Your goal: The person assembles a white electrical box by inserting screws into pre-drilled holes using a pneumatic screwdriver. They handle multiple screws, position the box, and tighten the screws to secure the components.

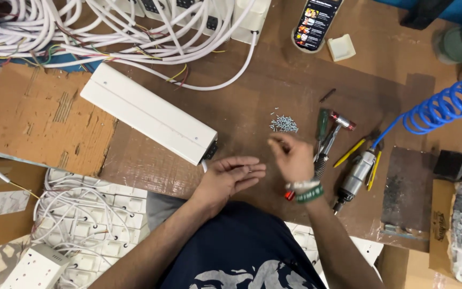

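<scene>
Hands over the table, near the screw pile
Left hand lay palm-up, fingers open; right hand hovered just below the pile, fingers pinched, contents unclear.

Screw pile behind right hand, power strip left, screwdriver right

The workbench is worn brown. A long white power-strip casing lies near its left edge, beside a tan cardboard sheet. White cables with yellow, red and green cores crowd the far edge. The screws are silvery-blue, the coiled hose bright blue, and the wristbands green and white (1 red spot beside them).
</scene>
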